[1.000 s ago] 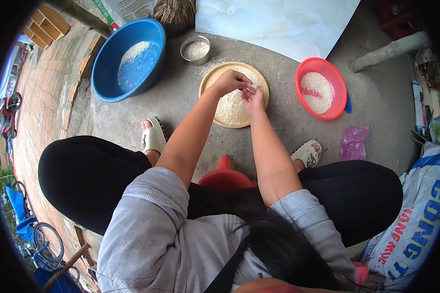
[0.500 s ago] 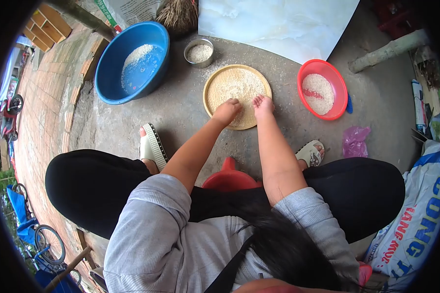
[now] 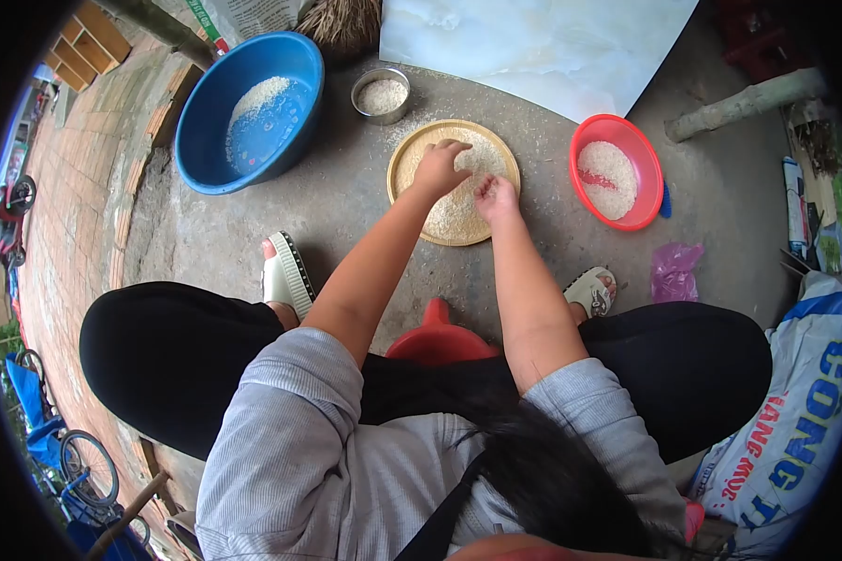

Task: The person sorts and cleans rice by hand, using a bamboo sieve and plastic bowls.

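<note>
A round woven tray (image 3: 453, 241) lies on the concrete floor with whitish rice grains (image 3: 456, 212) spread over it. Above the tray's middle hovers my left hand (image 3: 441, 170), fingers and thumb apart, with nothing visible between them. My right hand (image 3: 498, 199) is at the tray's right side, palm turned partly up and fingers curled in. Whatever lies inside those fingers is too small to make out. Just behind the tray stands a small metal bowl (image 3: 382, 118) of rice.
To the left stands a blue basin (image 3: 295, 131) holding some rice; to the right, a red basin (image 3: 650, 168) with rice. A purple plastic bag (image 3: 675, 272) lies near my right foot. A red plastic stool (image 3: 440, 344) is beneath me. A marble-patterned sheet (image 3: 533, 47) lies behind.
My left hand has moved forward and up from the grains, and its fingers have spread. My right hand has shifted slightly left and its fingers have curled more.
</note>
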Demonstrator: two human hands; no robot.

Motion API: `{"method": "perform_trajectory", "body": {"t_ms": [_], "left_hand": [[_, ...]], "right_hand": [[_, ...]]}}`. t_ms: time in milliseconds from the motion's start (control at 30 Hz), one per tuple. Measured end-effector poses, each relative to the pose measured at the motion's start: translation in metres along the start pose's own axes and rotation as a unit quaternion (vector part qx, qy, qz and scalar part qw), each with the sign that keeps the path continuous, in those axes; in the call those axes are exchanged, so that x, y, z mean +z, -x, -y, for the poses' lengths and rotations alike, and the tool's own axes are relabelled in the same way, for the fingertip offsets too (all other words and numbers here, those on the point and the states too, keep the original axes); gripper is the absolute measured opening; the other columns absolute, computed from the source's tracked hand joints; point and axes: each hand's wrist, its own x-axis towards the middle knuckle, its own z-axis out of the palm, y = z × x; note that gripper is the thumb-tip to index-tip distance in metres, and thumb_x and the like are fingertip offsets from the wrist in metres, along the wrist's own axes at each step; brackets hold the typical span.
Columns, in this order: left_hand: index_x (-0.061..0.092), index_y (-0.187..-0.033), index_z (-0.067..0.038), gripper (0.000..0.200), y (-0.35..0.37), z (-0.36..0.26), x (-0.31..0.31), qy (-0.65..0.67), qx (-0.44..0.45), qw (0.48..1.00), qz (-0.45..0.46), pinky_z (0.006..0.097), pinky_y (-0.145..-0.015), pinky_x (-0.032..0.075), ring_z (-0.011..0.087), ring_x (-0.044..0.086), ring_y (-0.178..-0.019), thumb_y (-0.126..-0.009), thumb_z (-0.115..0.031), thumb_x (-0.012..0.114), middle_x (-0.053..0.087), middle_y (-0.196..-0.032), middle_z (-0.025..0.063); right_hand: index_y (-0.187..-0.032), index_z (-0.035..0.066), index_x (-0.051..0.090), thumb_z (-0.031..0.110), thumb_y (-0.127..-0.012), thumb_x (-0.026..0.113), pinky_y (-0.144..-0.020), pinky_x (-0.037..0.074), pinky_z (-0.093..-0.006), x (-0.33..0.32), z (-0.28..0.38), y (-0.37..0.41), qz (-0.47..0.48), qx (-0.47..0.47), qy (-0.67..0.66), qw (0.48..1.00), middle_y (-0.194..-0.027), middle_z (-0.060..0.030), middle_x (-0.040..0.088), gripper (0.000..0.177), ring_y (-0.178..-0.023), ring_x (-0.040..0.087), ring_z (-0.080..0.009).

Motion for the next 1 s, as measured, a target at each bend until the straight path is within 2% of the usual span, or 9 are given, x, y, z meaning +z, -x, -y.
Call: {"method": "perform_trajectory", "body": {"t_ms": [167, 300, 367, 400, 433, 533, 767, 933, 1000], "left_hand": [[0.064, -0.102, -0.018, 0.035, 0.038, 0.039, 0.051, -0.116, 0.083, 0.988, -0.063, 0.0376, -0.086, 0.044, 0.0303, 0.050, -0.102, -0.067, -0.018, 0.067, 0.055, -0.117, 0.0048], [0.068, -0.081, -0.013, 0.014, 0.019, 0.052, 0.052, -0.052, -0.008, 0.998, 0.040, 0.0369, -0.069, 0.049, 0.0242, 0.061, -0.078, -0.067, -0.014, 0.067, 0.065, -0.093, 0.0048], [0.068, -0.088, -0.011, 0.022, 0.005, 0.041, 0.042, 0.363, -0.187, 0.904, 0.128, 0.0347, -0.069, 0.049, 0.0255, 0.062, -0.074, -0.066, -0.011, 0.068, 0.066, -0.085, 0.0072], [0.067, -0.093, -0.010, 0.029, 0.000, 0.029, 0.029, 0.434, -0.143, 0.868, 0.193, 0.0350, -0.073, 0.048, 0.0257, 0.062, -0.080, -0.065, -0.016, 0.070, 0.065, -0.089, 0.0114], [0.067, -0.093, -0.010, 0.029, -0.007, 0.023, 0.025, 0.434, -0.142, 0.868, 0.196, 0.0350, -0.073, 0.048, 0.0257, 0.062, -0.080, -0.065, -0.016, 0.070, 0.065, -0.089, 0.0114], [0.063, -0.106, -0.013, 0.042, -0.018, 0.006, 0.023, -0.040, 0.008, 0.997, 0.069, 0.0390, -0.088, 0.043, 0.0306, 0.055, -0.099, -0.066, -0.025, 0.071, 0.056, -0.114, 0.0132], [0.060, -0.109, -0.017, 0.038, 0.011, 0.033, 0.064, -0.098, 0.072, 0.992, 0.024, 0.0356, -0.090, 0.043, 0.0254, 0.048, -0.107, -0.071, -0.013, 0.062, 0.053, -0.118, 0.0054], [0.068, -0.091, -0.008, 0.022, 0.004, 0.036, 0.053, -0.063, 0.013, 0.998, 0.027, 0.0320, -0.079, 0.048, 0.0211, 0.060, -0.082, -0.070, -0.005, 0.063, 0.065, -0.093, 0.0039], [0.067, -0.090, -0.005, 0.018, -0.005, 0.031, 0.043, 0.248, -0.164, 0.947, 0.119, 0.0312, -0.075, 0.049, 0.0176, 0.063, -0.077, -0.072, -0.005, 0.064, 0.066, -0.088, 0.0066]], "right_hand": [[-0.086, 0.002, 0.052, 0.025, -0.091, 0.040, -0.061, 0.048, -0.0287, -0.015, 0.000, -0.004, -0.062, -0.064, 0.094, 0.992, -0.071, -0.0055, 0.056, 0.027, -0.062, 0.054, -0.0175], [-0.088, -0.002, 0.052, 0.026, -0.091, 0.037, -0.066, 0.050, -0.0311, -0.002, -0.004, 0.010, -0.108, -0.076, 0.127, 0.983, -0.075, -0.0101, 0.059, 0.032, -0.064, 0.056, -0.0200], [-0.088, -0.002, 0.052, 0.027, -0.091, 0.037, -0.070, 0.051, -0.0323, 0.008, -0.006, 0.019, -0.092, -0.050, 0.120, 0.987, -0.076, -0.0101, 0.057, 0.033, -0.068, 0.057, -0.0212], [-0.088, -0.001, 0.052, 0.028, -0.091, 0.038, -0.070, 0.051, -0.0320, 0.012, -0.007, 0.021, -0.079, -0.034, 0.090, 0.992, -0.077, -0.0100, 0.056, 0.032, -0.070, 0.056, -0.0213], [-0.088, 0.000, 0.052, 0.028, -0.091, 0.038, -0.070, 0.051, -0.0316, 0.011, -0.008, 0.018, -0.066, -0.018, 0.060, 0.996, -0.077, -0.0098, 0.054, 0.032, -0.072, 0.056, -0.0213], [-0.085, 0.001, 0.052, 0.025, -0.090, 0.042, -0.065, 0.050, -0.0291, 0.003, -0.008, 0.005, -0.029, -0.007, 0.005, 1.000, -0.075, -0.0086, 0.052, 0.027, -0.071, 0.055, -0.0187], [-0.075, 0.003, 0.055, 0.023, -0.087, 0.046, -0.050, 0.045, -0.0261, 0.000, 0.002, 0.018, -0.116, -0.133, 0.165, 0.970, -0.061, -0.0048, 0.054, 0.025, -0.052, 0.052, -0.0152], [-0.081, 0.000, 0.054, 0.025, -0.089, 0.043, -0.057, 0.049, -0.0294, 0.002, -0.001, 0.018, -0.128, -0.118, 0.137, 0.975, -0.072, -0.0085, 0.057, 0.029, -0.060, 0.055, -0.0174], [-0.083, -0.001, 0.054, 0.026, -0.090, 0.042, -0.061, 0.050, -0.0307, 0.004, -0.001, 0.016, -0.121, -0.106, 0.127, 0.979, -0.076, -0.0100, 0.057, 0.030, -0.064, 0.056, -0.0187]]}}
